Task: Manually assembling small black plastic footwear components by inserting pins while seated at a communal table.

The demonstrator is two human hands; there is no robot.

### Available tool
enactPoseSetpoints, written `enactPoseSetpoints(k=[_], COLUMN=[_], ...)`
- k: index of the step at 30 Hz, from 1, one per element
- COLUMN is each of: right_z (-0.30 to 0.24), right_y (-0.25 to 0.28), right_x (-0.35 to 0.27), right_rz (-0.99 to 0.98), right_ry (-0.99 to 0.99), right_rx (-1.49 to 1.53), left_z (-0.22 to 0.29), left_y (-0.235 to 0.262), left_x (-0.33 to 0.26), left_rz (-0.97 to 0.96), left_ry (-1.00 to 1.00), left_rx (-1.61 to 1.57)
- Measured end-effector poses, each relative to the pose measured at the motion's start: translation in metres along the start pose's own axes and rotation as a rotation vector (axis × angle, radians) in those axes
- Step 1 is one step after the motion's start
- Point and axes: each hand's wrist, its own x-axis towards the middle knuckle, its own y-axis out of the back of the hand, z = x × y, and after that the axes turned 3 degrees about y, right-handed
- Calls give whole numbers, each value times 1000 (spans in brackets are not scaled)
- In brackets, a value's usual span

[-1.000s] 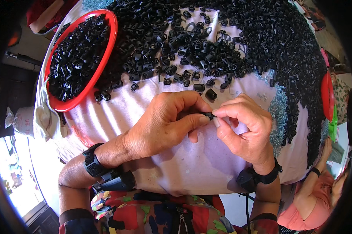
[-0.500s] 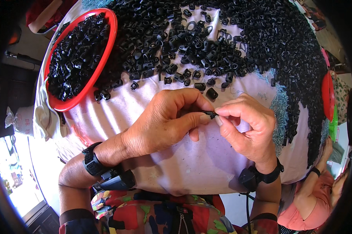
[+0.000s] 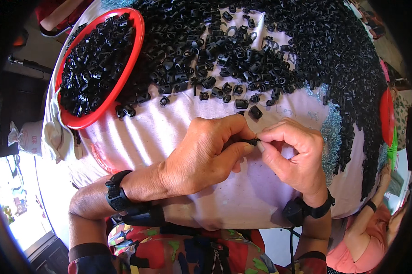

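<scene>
Between the fingertips of both hands is a small black plastic part (image 3: 255, 142), mostly covered by the fingers. My left hand (image 3: 206, 157) pinches it from the left with thumb and forefinger. From the right, the thumb and forefinger of my right hand (image 3: 299, 155) close on its other end, and the two hands' fingertips meet there. Just beyond them, a loose black plastic piece (image 3: 255, 112) lies on the pale pink cloth (image 3: 160, 132). A wide spread of similar black pieces (image 3: 242, 59) covers the cloth farther off.
A red basin (image 3: 140, 41) heaped with black parts stands at the far left. To the right lies a pile of tiny silvery-blue bits (image 3: 332, 137), with more black pieces (image 3: 352, 82) past it. Another person's arm (image 3: 379, 187) shows at the right edge; a second red basin (image 3: 386, 116) sits there.
My right thumb and forefinger have closed in tighter on the black part. Both hands sit slightly lower and to the right in the picture, and the whole view has shifted a little.
</scene>
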Motion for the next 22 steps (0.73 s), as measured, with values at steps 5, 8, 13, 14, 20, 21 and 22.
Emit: enactPoseSetpoints(k=[5,8,13,14,20,21,22], right_z=[-9,-9,-1,0,5,4,3], right_y=[-5,-5,0,1,1,0,0], right_x=[0,0,1,2,4,2,0], right_rz=[69,83,83,84,47,32,17], right_ry=[-239,-237,61,60,182,129,75], right_rx=[152,133,-51,-52,-85,-76,-66], left_z=[6,1,0,0,0,-3,-6], left_y=[2,2,7,7,6,5,3], left_x=[2,4,6,6,4,3,3], left_rz=[6,16,-48,-50,-66,-53,-40], left_ry=[33,29,57,57,94,38,-17], left_rx=[-48,-72,-193,-192,-197,-97,3])
